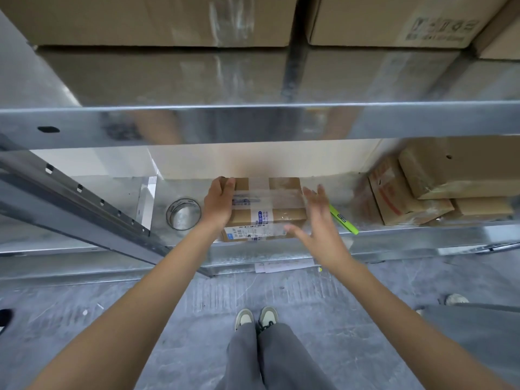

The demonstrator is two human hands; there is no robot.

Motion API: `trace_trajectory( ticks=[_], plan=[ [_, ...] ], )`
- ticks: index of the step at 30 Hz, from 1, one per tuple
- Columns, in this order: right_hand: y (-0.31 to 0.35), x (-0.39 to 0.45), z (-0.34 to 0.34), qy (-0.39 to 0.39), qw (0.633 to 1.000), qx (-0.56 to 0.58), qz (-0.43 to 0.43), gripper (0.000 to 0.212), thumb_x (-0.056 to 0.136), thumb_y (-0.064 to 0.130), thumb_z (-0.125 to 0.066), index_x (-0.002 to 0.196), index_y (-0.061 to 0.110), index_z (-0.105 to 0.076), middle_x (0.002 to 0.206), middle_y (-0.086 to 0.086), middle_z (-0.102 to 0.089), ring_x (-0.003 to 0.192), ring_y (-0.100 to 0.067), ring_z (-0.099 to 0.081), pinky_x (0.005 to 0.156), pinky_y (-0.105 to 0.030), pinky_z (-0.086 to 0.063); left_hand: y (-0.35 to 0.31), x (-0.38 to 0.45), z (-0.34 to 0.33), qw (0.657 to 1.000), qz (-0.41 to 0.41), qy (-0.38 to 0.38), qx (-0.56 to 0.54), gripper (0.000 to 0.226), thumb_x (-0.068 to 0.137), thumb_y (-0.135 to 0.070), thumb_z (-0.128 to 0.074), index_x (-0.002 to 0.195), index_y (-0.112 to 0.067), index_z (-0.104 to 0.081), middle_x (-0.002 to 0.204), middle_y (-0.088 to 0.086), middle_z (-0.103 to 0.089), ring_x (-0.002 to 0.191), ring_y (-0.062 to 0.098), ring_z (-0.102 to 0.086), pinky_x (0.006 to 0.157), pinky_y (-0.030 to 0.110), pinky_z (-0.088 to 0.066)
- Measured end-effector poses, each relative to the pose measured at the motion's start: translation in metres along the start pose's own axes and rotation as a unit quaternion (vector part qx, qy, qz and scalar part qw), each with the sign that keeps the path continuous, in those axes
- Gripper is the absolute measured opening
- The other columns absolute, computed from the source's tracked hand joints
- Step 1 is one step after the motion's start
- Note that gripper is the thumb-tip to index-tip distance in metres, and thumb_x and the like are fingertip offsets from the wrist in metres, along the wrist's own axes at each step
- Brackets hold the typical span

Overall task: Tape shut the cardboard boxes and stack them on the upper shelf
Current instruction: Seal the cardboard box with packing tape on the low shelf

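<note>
A small cardboard box [277, 212], crossed with clear tape and bearing white labels, sits on the lower metal shelf [394, 235]. My left hand [219, 202] grips its left side, fingers curled over the far top corner. My right hand [316, 220] hovers just off the box's right side with fingers spread and straight, holding nothing. A roll of clear tape [183, 213] lies on the shelf left of the box. The upper shelf [253, 123] runs across above, with large cardboard boxes [157, 21] standing on it.
A green box cutter [343, 219] lies on the shelf right of the box. Several taped boxes [439, 187] are stacked at the right end. A slanted metal upright [84, 198] crosses at the left. A paper slip [284, 266] lies on the floor, by my shoes [256, 318].
</note>
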State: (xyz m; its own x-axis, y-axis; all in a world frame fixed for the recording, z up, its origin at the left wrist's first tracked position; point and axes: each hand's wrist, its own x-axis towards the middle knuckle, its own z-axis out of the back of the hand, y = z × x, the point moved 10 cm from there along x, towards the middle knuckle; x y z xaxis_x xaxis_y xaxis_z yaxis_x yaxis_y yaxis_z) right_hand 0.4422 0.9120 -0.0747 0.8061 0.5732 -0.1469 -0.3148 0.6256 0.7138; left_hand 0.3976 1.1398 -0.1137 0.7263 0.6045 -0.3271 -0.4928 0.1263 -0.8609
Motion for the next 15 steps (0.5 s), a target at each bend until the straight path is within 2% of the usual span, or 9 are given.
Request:
trace_trajectory(
  ticks=[1, 3, 4, 6, 8, 10, 12, 13, 15],
  plan=[
    [-0.007, 0.005, 0.003, 0.007, 0.998, 0.063, -0.021, 0.080, 0.089, 0.034, -0.068, 0.152, 0.020, -0.023, 0.154, -0.003, -0.031, 0.143, -0.017, -0.031, 0.115, -0.033, -0.030, -0.002, -0.001, 0.000, 0.999, 0.008, 0.003, -0.032, 0.034, 0.103, -0.036, -0.039, 0.104, -0.007, -0.054, 0.090, 0.002, -0.060, 0.082, 0.020, -0.057, 0.068, 0.030, -0.045],
    [-0.010, 0.013, 0.013, -0.017, 0.996, 0.089, -0.020, 0.070, 0.086, 0.035, -0.072, 0.145, 0.019, -0.038, 0.127, 0.006, -0.053, 0.115, -0.016, -0.060, 0.095, -0.028, -0.049, -0.003, -0.005, 0.003, 0.991, 0.041, 0.003, -0.124, 0.038, 0.102, -0.039, -0.043, 0.104, -0.004, -0.058, 0.095, 0.011, -0.063, 0.087, 0.026, -0.061, 0.080, 0.044, -0.052],
    [-0.010, 0.017, 0.022, -0.053, 0.996, 0.073, -0.016, 0.065, 0.084, 0.043, -0.071, 0.140, 0.020, -0.045, 0.116, 0.008, -0.058, 0.101, -0.011, -0.064, 0.085, -0.023, -0.051, -0.002, -0.007, 0.004, 0.979, 0.066, -0.003, -0.193, 0.040, 0.101, -0.045, -0.044, 0.104, -0.008, -0.059, 0.095, 0.010, -0.065, 0.086, 0.026, -0.064, 0.081, 0.046, -0.054],
    [-0.013, 0.026, 0.044, -0.147, 0.988, 0.046, -0.027, 0.056, 0.079, 0.063, -0.063, 0.121, 0.027, -0.059, 0.094, 0.012, -0.064, 0.074, 0.003, -0.061, 0.067, -0.008, -0.044, 0.003, -0.011, 0.004, 0.945, 0.104, -0.010, -0.309, 0.045, 0.096, -0.061, -0.042, 0.108, -0.023, -0.063, 0.093, -0.005, -0.069, 0.081, 0.017, -0.069, 0.071, 0.037, -0.057],
    [-0.017, 0.040, 0.049, -0.175, 0.982, 0.029, -0.059, 0.044, 0.081, 0.069, -0.053, 0.095, 0.029, -0.062, 0.081, 0.011, -0.066, 0.066, 0.002, -0.059, 0.057, -0.008, -0.038, -0.002, -0.015, 0.001, 0.955, 0.093, 0.002, -0.281, 0.055, 0.091, -0.068, -0.040, 0.097, -0.026, -0.073, 0.087, -0.007, -0.074, 0.079, 0.016, -0.072, 0.069, 0.032, -0.057],
    [-0.026, 0.057, 0.029, -0.118, 0.987, 0.006, -0.110, 0.042, 0.089, 0.064, -0.049, 0.086, 0.023, -0.058, 0.081, 0.003, -0.065, 0.073, -0.012, -0.061, 0.058, -0.018, -0.038, -0.003, -0.016, -0.001, 0.987, 0.045, 0.000, -0.153, 0.053, 0.089, -0.065, -0.045, 0.090, -0.015, -0.064, 0.084, 0.004, -0.071, 0.084, 0.026, -0.069, 0.078, 0.038, -0.054],
    [-0.035, 0.066, 0.007, -0.072, 0.985, -0.007, -0.154, 0.045, 0.095, 0.057, -0.045, 0.094, 0.014, -0.058, 0.087, -0.003, -0.063, 0.089, -0.028, -0.061, 0.068, -0.034, -0.043, 0.006, -0.011, -0.004, 0.996, 0.008, -0.006, -0.093, 0.032, 0.097, -0.047, -0.050, 0.089, -0.016, -0.054, 0.084, 0.003, -0.064, 0.086, 0.026, -0.063, 0.077, 0.039, -0.048],
    [-0.035, 0.068, 0.000, -0.068, 0.984, -0.012, -0.167, 0.046, 0.097, 0.055, -0.042, 0.105, 0.011, -0.056, 0.094, -0.006, -0.063, 0.098, -0.032, -0.060, 0.073, -0.037, -0.045, 0.012, -0.006, -0.005, 0.996, 0.007, 0.002, -0.085, 0.026, 0.100, -0.039, -0.047, 0.092, -0.015, -0.054, 0.086, 0.003, -0.065, 0.088, 0.026, -0.063, 0.077, 0.040, -0.049],
    [-0.023, 0.071, 0.000, -0.093, 0.983, -0.089, -0.128, 0.051, 0.101, 0.047, -0.038, 0.136, 0.011, -0.042, 0.126, -0.012, -0.055, 0.121, -0.031, -0.049, 0.090, -0.041, -0.044, 0.017, 0.002, -0.009, 0.998, 0.012, 0.025, -0.059, 0.028, 0.103, -0.036, -0.041, 0.102, -0.013, -0.057, 0.097, 0.007, -0.068, 0.095, 0.027, -0.065, 0.084, 0.043, -0.051]
  ],
)
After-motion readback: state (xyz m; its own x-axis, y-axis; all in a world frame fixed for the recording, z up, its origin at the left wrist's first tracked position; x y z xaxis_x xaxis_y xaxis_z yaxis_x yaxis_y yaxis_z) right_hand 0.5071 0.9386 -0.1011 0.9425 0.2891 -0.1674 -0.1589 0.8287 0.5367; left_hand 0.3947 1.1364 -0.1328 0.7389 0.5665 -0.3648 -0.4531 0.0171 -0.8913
